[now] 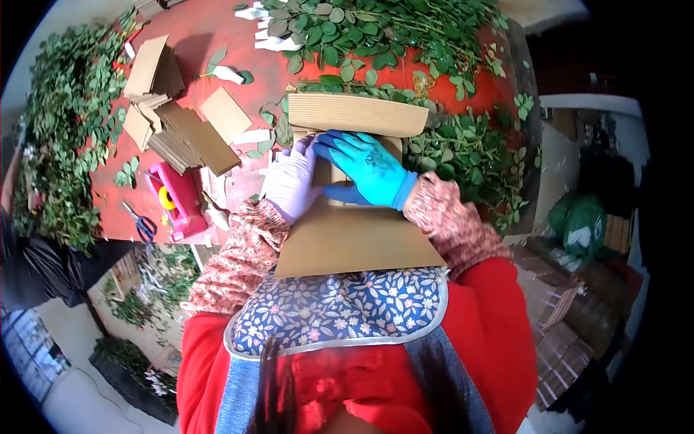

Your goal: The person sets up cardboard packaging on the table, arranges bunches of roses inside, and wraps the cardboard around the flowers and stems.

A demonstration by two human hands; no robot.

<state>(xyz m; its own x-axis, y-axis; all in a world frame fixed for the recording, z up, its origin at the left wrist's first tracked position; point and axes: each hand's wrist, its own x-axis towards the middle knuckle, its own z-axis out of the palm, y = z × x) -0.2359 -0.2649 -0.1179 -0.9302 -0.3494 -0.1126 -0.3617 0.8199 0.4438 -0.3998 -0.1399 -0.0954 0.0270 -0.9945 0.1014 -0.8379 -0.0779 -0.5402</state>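
A brown cardboard sheet [361, 242] lies in front of me, its near part reaching over the table edge to my flowered apron. Its far part is a ribbed, raised flap [358, 114]. My left hand [291, 181], in a lilac glove, rests along the cardboard's left side with the fingers stretched forward. From the right, my right hand [369, 168] in a teal and dark blue glove lies over the middle, fingers extended to the left and thumb apart. The fingertips of both hands meet near the far flap. What lies beneath the palms is hidden.
Cut leafy stems [376, 32] cover the far side, with more on the left [76, 123] and right. Left of me are stacked cardboard pieces [188, 137], a pink tape dispenser [177, 202] and scissors [143, 223]. A green bag [578, 220] stands off to the right.
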